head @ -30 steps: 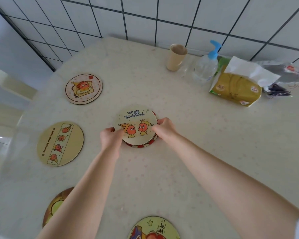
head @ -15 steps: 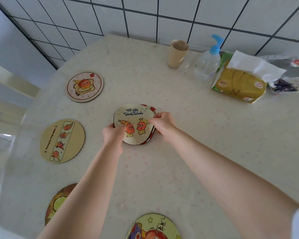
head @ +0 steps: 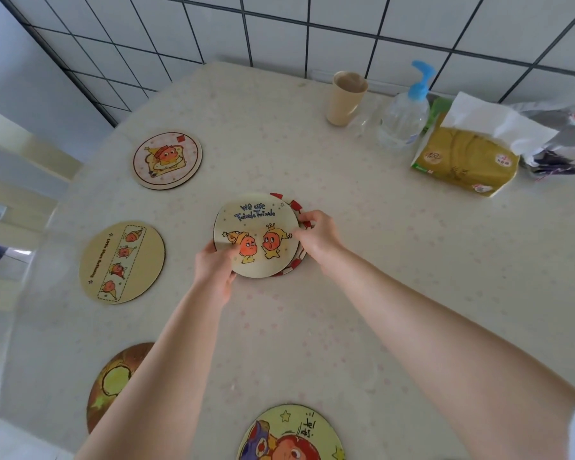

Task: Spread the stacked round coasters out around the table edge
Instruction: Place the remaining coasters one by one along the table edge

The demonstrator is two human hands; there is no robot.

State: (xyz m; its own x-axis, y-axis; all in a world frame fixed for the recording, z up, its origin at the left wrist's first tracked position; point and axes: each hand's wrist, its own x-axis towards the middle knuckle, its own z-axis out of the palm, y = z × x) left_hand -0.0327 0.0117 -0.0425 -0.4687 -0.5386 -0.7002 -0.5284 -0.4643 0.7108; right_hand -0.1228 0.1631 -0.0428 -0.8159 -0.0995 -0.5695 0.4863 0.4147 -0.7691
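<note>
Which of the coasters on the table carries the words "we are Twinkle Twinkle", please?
The top coaster of the central stack, held between both hands; the others show different pictures.

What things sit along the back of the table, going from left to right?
Beige cup → clear pump bottle with a blue top → yellow tissue pack → crinkly silver bag.

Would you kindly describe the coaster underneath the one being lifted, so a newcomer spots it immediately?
Start at the table centre, where both hands grip the "We are Twinkle Twinkle" coaster. Peeking out beneath its right edge is the red-and-white striped coaster, the only one with a striped rim.
</note>
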